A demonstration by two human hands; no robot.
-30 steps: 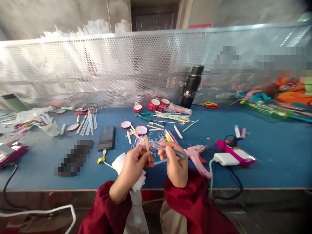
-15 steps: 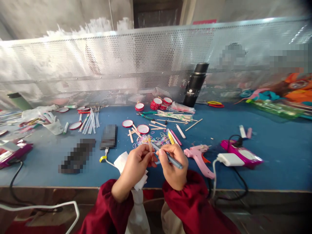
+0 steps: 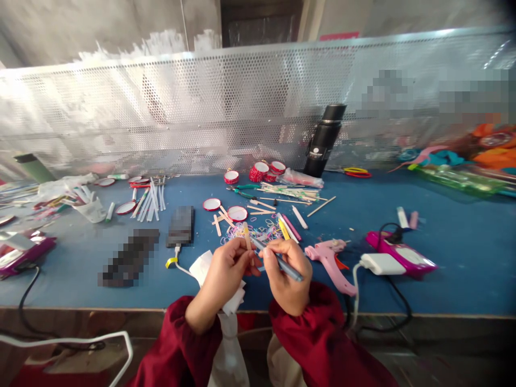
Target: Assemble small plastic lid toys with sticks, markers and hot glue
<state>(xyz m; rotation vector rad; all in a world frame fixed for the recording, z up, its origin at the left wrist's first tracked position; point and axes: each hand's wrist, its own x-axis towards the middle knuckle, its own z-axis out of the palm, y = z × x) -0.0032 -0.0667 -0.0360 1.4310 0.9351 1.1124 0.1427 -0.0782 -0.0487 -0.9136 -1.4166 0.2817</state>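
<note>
My left hand (image 3: 231, 269) pinches a small wooden craft stick (image 3: 246, 235), held upright with a yellowish patch near its top. In my right hand (image 3: 291, 269) is a grey-blue marker pen (image 3: 285, 266), gripped as for writing, its tip pointing at the stick. Whether tip and stick touch, I cannot tell. Just beyond both hands lie colourful rubber bands (image 3: 264, 231) in a loose heap, with yellow and pink markers (image 3: 287, 227) beside them. White tissue (image 3: 201, 264) lies under my left wrist. To the right of my right hand rests a pink glue gun (image 3: 331, 260).
A black bottle (image 3: 323, 142) stands before the perforated metal screen (image 3: 181, 113). Red-rimmed round lids (image 3: 237, 214), craft sticks (image 3: 262, 207) and green-handled pliers (image 3: 244, 189) lie ahead. Magenta power strips (image 3: 411, 260) with cables sit at both sides. A phone (image 3: 180, 228) is plugged in at left.
The craft stick and pen tip have shifted very slightly. Both hands keep their grips, and the view has moved a little.
</note>
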